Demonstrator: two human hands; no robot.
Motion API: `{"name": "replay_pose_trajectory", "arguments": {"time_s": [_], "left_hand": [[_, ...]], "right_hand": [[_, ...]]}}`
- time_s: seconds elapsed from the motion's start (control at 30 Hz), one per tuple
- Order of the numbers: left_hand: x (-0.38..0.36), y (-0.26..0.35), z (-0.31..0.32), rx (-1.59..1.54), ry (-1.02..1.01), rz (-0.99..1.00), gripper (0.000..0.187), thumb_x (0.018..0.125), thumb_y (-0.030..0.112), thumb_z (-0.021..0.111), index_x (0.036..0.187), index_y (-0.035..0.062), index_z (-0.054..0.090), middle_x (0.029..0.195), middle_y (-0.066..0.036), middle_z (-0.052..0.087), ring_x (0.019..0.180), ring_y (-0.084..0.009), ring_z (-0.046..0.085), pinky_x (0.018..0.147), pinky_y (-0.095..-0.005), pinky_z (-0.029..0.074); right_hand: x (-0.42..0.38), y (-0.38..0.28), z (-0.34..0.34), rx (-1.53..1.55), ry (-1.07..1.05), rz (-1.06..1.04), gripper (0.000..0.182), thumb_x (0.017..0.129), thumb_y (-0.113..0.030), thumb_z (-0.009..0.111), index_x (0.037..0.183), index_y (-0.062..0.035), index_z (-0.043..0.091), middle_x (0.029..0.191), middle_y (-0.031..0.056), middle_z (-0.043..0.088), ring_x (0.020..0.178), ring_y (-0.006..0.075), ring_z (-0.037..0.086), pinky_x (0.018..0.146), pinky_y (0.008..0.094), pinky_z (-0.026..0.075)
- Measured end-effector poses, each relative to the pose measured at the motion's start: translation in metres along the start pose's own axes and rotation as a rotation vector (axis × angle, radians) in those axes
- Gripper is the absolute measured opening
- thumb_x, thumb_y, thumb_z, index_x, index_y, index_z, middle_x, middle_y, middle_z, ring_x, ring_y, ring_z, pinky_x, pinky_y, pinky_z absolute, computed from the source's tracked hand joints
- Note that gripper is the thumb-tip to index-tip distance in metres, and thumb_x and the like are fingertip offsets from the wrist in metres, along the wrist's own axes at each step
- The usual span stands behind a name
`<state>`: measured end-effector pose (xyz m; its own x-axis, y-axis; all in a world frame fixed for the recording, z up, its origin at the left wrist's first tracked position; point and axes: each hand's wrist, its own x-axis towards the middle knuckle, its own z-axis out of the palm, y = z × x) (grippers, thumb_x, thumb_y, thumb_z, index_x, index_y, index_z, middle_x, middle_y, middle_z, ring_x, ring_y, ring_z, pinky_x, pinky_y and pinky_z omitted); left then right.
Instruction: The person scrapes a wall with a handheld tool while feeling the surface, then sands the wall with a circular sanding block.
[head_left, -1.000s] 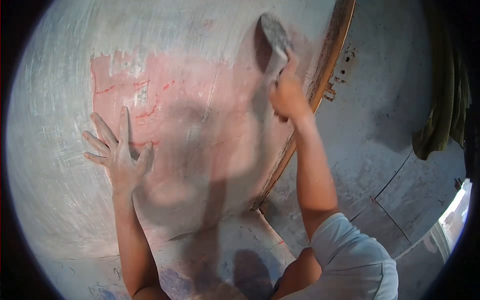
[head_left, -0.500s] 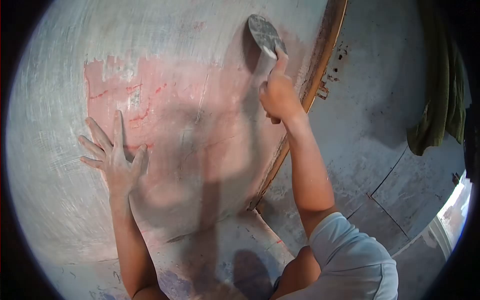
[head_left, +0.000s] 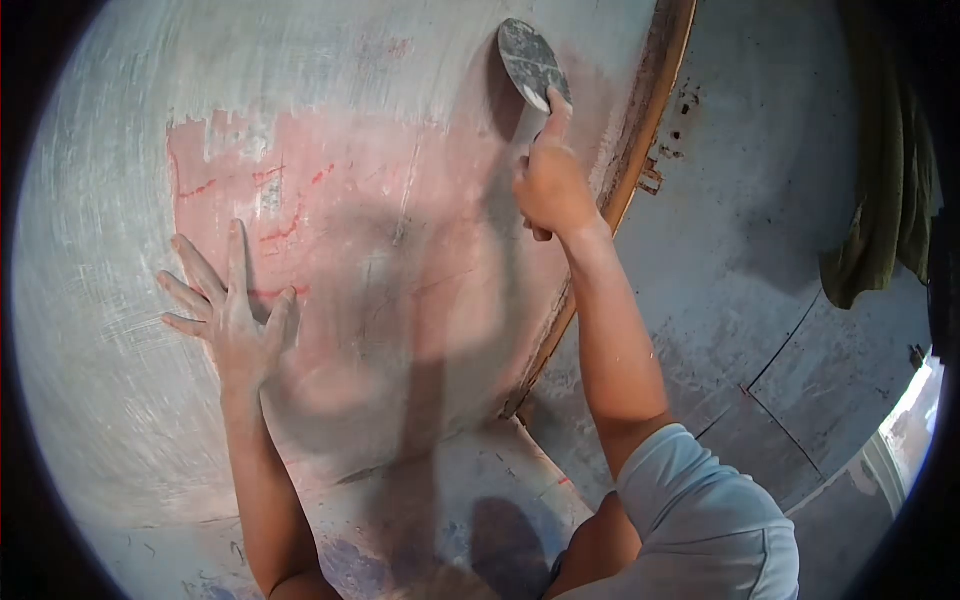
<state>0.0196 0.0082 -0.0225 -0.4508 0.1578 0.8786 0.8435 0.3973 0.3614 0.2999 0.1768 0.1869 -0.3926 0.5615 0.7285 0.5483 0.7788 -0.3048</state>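
My left hand (head_left: 240, 325) lies spread against the wall (head_left: 330, 240), its palm and fingers pale with dust. It rests at the left side of a bare pinkish patch with red marks. My right hand (head_left: 558, 190) is wrapped round the handle of a scraper (head_left: 534, 65), the index finger stretched along it toward the blade. The blade is dark grey, rounded and smeared with pale matter. It overlaps the greyish coated area near the upper right of the patch and throws a shadow to its left. Most of the handle is hidden in my grip.
A brown wooden strip (head_left: 640, 160) runs down the wall's right edge. Beyond it is a grey surface (head_left: 740, 200) with dark lines and small rusty holes. A green cloth (head_left: 875, 235) hangs at the far right. Below the patch is a stained ledge (head_left: 460, 500).
My right hand and the scraper have shifted slightly up and to the left. My left hand stays in place on the wall.
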Motion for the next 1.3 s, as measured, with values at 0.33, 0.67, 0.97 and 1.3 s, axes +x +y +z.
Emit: {"name": "replay_pose_trajectory", "arguments": {"time_s": [0.33,0.67,0.97,1.3], "left_hand": [[0.000,0.002,0.000,-0.014,-0.006,-0.013,0.101,0.084,0.057,0.075,0.171,0.0397,0.027,0.181,-0.017,-0.008,0.158,-0.0608,-0.014,0.112,-0.0873,-0.006],[-0.001,0.002,-0.002,-0.006,-0.001,-0.015,0.100,0.085,0.059,0.074,0.171,0.0407,0.026,0.180,-0.018,-0.009,0.158,-0.0602,-0.015,0.112,-0.0878,-0.006],[0.001,0.004,-0.001,0.015,-0.005,-0.013,0.103,0.084,0.059,0.075,0.172,0.0379,0.024,0.180,-0.019,-0.010,0.158,-0.0597,-0.016,0.112,-0.0870,-0.007],[0.003,0.012,-0.007,-0.010,-0.035,-0.023,0.101,0.089,0.059,0.073,0.172,0.0326,0.023,0.180,-0.018,-0.011,0.160,-0.0569,-0.013,0.114,-0.0847,-0.008]], "right_hand": [[-0.009,0.019,0.004,-0.068,0.031,-0.173,0.087,0.093,0.007,0.049,0.162,0.0009,-0.003,0.068,0.0231,0.064,0.046,0.0370,0.062,0.045,0.0489,0.054],[-0.045,0.034,0.052,0.007,0.057,-0.121,0.093,0.097,-0.002,0.054,0.166,-0.0061,-0.007,0.078,0.0326,0.068,0.069,0.0503,0.070,0.074,0.0603,0.055],[-0.014,-0.023,0.001,0.163,-0.006,0.033,0.085,0.096,0.003,0.050,0.163,-0.0013,-0.003,0.070,0.0257,0.066,0.040,0.0345,0.061,0.034,0.0443,0.048],[-0.113,0.075,0.013,0.352,-0.021,-0.040,0.087,0.095,-0.003,0.063,0.168,-0.0092,0.015,0.103,0.0266,0.068,0.086,0.0394,0.070,0.077,0.0470,0.054]]}}
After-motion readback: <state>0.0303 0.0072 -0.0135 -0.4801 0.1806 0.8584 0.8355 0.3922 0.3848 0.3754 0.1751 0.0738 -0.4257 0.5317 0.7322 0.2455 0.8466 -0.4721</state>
